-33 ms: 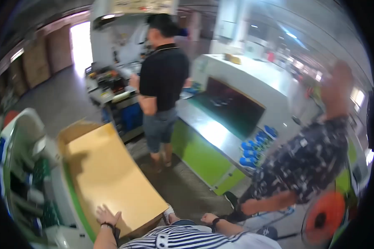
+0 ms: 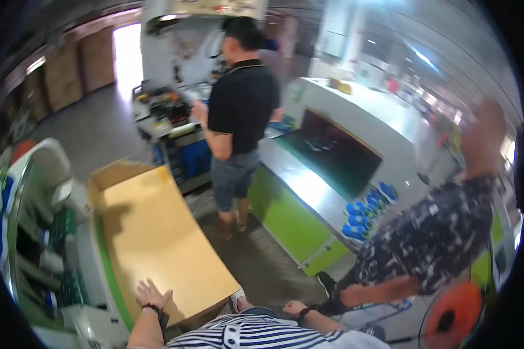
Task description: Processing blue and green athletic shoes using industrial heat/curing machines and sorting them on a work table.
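My left hand (image 2: pixel 152 294) is open, its fingers spread, at the near end of a large tan cardboard sheet (image 2: pixel 163 232). The palm looks to rest on the sheet, which lies over a cardboard box (image 2: pixel 117 170). A dark band circles that wrist. Close to my body on the right, my right hand (image 2: pixel 295 307) is curled closed beside my lap, with nothing visible in it and a dark band on its wrist. Striped cloth (image 2: pixel 244 336) covers my front.
Left stands a machine (image 2: pixel 46 157) with blue shoes (image 2: pixel 0 203) along its side. Ahead, a person in black (image 2: pixel 241 104) faces a cluttered bench (image 2: pixel 163 119). Right are a green-sided conveyor (image 2: pixel 294 224), blue shoes (image 2: pixel 367 212), a person in a patterned shirt (image 2: pixel 431 227) and an orange fan (image 2: pixel 457 311).
The view has swung slightly to the left, so the surroundings sit further right in the picture. My left hand stays on the cardboard sheet, and my right hand remains curled near my lap.
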Motion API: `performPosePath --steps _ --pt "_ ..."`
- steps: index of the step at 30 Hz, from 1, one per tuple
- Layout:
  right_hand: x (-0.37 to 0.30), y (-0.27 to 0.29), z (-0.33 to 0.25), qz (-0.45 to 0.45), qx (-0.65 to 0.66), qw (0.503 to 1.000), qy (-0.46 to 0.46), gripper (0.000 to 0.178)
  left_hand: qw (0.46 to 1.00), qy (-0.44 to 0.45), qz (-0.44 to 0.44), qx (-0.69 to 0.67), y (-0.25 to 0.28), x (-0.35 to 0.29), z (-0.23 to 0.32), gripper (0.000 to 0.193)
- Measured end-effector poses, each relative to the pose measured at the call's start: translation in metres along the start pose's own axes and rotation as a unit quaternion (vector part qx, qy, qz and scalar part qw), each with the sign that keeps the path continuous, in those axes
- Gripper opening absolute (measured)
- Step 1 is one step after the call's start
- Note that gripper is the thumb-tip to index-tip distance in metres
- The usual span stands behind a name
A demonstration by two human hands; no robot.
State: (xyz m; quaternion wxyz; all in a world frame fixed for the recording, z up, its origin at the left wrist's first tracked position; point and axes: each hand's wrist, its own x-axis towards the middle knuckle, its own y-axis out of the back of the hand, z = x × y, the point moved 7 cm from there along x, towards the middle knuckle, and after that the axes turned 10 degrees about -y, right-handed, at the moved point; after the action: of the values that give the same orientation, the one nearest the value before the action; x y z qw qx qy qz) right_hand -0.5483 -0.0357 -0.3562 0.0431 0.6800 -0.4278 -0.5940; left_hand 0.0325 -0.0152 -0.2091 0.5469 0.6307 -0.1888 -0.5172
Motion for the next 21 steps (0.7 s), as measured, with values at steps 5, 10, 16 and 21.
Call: performPosePath --steps 5,10,16,21 --pt "0.012 -0.014 0.023 -0.069 -0.013 0.995 0.072 0.034 0.997 0.010 -0.019 -0.078 0.005 -0.004 -0.002 0.117" --pt "0.010 -0.016 0.027 -0.116 0.049 0.991 0.040 0.029 0.996 0.026 -0.029 -0.086 -0.001 0.001 -0.012 0.115" --pt "-0.001 -0.011 0.021 -0.095 0.064 0.993 -0.021 0.027 0.995 0.021 -0.033 -0.086 0.001 0.000 -0.008 0.115" --pt "0.005 -0.008 0.019 -0.069 0.052 0.996 0.032 0.027 0.995 0.014 -0.040 -0.095 -0.008 0.000 -0.005 0.117"
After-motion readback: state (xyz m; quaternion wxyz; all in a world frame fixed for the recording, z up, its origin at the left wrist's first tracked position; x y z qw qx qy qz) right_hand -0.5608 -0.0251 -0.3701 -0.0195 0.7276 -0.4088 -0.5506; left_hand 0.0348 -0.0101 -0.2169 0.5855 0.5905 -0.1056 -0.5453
